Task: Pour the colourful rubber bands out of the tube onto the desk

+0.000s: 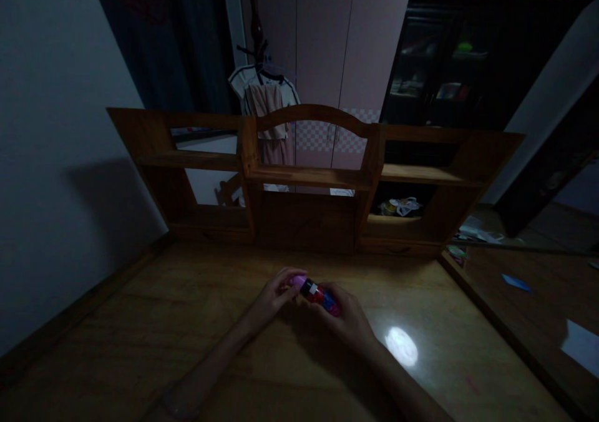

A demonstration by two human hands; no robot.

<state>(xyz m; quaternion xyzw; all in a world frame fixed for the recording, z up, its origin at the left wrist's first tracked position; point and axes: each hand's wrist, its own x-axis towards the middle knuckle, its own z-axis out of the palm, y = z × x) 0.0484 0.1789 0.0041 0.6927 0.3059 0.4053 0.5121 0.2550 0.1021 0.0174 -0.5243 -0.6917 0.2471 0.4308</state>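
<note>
At the near edge of the view both forearms are cut off by the frame. Above the tabletop, a multicoloured object is held between the two hands, in front of the shelf unit. Its purple end is pinched by the left hand, with the fingers closed around it and the thumb laid along the near side. Its blue and pink end is gripped by the right hand, whose fingers are curled shut over it. Between the hands, a black band with a white patch and a red section are left exposed.

If either grip is loosened or the ends are pulled unevenly, the object could be dropped and, if its shape is as rounded as it seems, rolled across the bare wood. Misplaced fingers could also be caused by the dim light.

What the object is cannot be told: its underside and much of its right end are covered, and the left fingertips are partly hidden. Whether the tabletop is touched cannot be judged either, as the space underneath is lost in shadow.

Farther off, a white bag is half sunk in darkness within the wooden shelf unit. Behind, the dark cabinet's contents are barely made out.
</note>
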